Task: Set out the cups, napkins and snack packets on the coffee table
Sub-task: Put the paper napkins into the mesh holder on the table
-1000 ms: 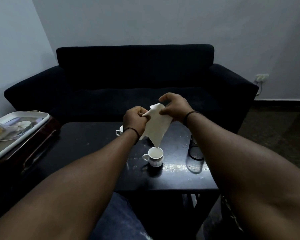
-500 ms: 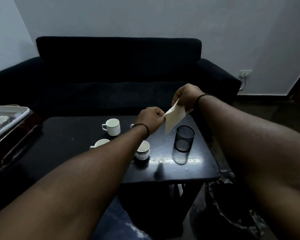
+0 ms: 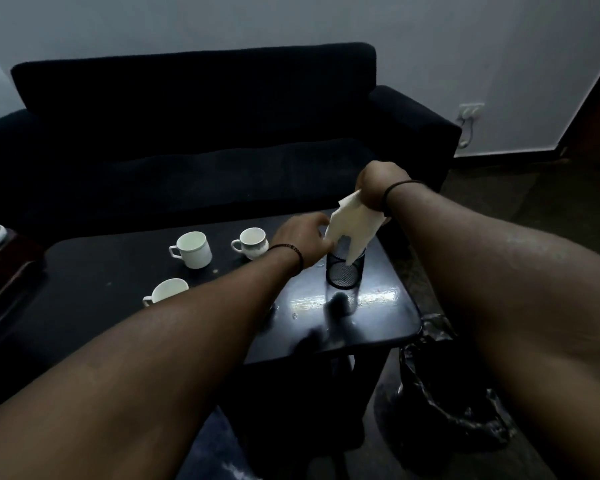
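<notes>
Right hand and left hand both pinch a white napkin, its lower tip inside the black mesh holder on the coffee table, three cups at nine o'clock

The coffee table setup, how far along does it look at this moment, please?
Done: three white cups stand on the coffee table. In hand: the right hand holds a napkin with its tip dipping into the black mesh holder, while the left hand is at the holder's rim. Left: no snack packets show on the table yet, and only one napkin is visible.
</notes>
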